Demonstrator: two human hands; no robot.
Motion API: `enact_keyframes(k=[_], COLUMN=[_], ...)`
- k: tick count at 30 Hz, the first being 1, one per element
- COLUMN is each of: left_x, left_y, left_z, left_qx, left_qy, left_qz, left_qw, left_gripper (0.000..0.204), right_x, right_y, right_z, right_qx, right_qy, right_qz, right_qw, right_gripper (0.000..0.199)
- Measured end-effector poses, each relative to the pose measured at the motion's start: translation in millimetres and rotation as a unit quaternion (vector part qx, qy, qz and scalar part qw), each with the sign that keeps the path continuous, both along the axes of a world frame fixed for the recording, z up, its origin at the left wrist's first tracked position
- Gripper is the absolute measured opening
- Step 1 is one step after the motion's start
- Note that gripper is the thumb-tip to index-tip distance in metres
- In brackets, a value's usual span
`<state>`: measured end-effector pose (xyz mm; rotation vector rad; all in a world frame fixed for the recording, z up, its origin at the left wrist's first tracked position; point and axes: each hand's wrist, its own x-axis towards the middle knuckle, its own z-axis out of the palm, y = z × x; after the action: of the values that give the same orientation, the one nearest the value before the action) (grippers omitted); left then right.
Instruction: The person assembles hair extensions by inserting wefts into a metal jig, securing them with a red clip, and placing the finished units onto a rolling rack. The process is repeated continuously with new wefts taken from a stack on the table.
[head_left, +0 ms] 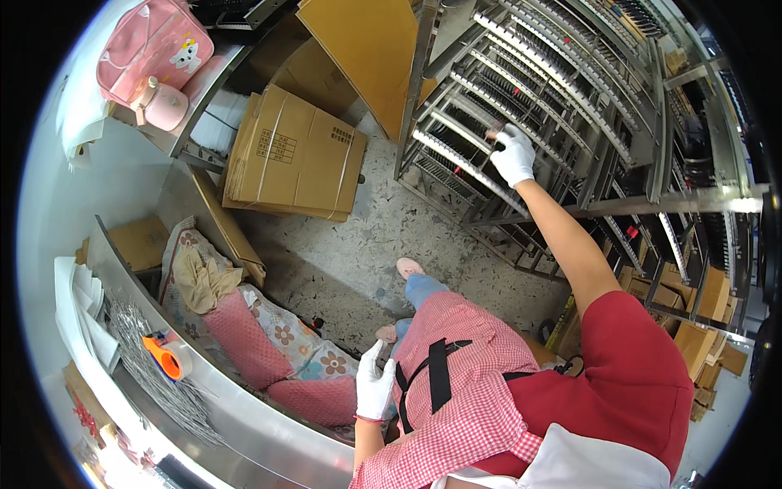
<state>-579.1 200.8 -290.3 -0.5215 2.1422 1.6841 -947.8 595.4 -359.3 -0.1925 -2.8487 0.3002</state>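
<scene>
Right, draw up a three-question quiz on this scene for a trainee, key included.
1. Multiple choice: which of these is the right hand nearest to?
A) the tape dispenser
B) the rack
C) the cartons

2. True or false: the left hand wears a white glove.

3. Short answer: what pink thing is right beside the pink bag?

Key:
1. B
2. True
3. A bottle
</scene>
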Motion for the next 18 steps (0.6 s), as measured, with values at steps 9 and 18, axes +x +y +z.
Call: enact_keyframes(k=[9,18], left_x=[24.3,84.1], left_y=[2.7,5.4], left_z=[-22.6,-18.4], left_qx=[-0.054,0.033], left_qy=[-0.093,-0.112], left_qz=[0.055,0.196], left_qw=[0.993,0.974], left_gripper=[0.046,0.046], right_x=[-33.4,26.9], right_y=[-9.9,-49.1], right_z=[-118.3,-150.6], right_qx=[-0.029,-0.285], right_qy=[-0.326,-0.386], right_qz=[-0.055,0.074], right_qw=[0.943,0.874], right_gripper=[0.081,0.035])
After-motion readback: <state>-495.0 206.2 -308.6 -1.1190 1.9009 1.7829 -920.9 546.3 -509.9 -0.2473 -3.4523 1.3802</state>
